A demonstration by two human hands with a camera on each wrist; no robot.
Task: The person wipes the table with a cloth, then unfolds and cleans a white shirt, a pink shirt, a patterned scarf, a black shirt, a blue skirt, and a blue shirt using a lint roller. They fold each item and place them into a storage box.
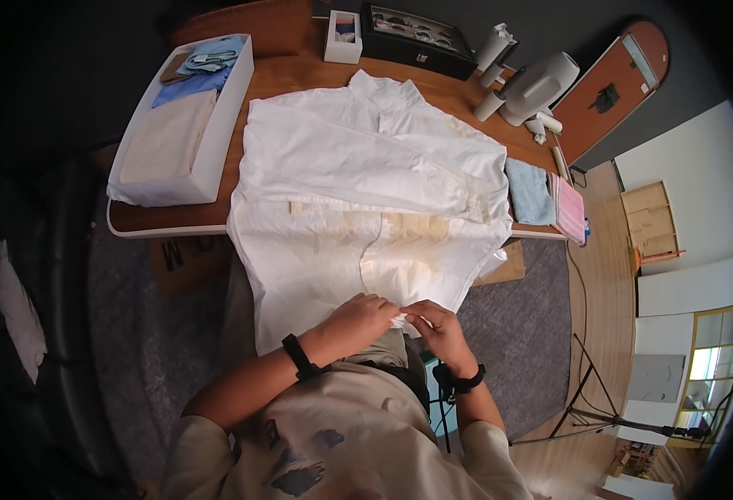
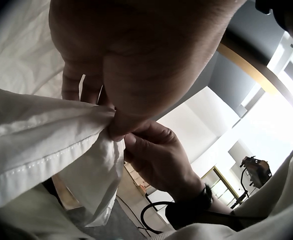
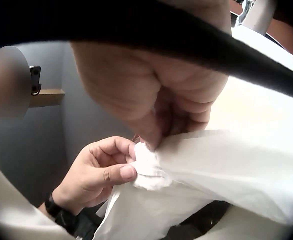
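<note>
A white shirt [image 1: 325, 158] with yellowish stains lies spread over the table, its collar toward the back and its lower part hanging over the front edge. At that hanging hem, my left hand [image 1: 358, 321] and right hand [image 1: 440, 329] almost meet. In the left wrist view, my left hand [image 2: 131, 60] pinches the stitched hem [image 2: 41, 160] between thumb and fingers, right beside my right hand [image 2: 159, 160]. The right wrist view has my right hand [image 3: 151, 90] pinching bunched white cloth [image 3: 151, 172], which the left hand [image 3: 99, 172] also pinches.
A white box [image 1: 233, 125] of folded clothes stands at the table's left. Behind the shirt are a small white box [image 1: 344, 50] and a black display case [image 1: 416, 52]. A steamer-like appliance [image 1: 541, 87] and folded cloths [image 1: 531, 192] are on the right; a tripod [image 1: 587, 412] stands beyond.
</note>
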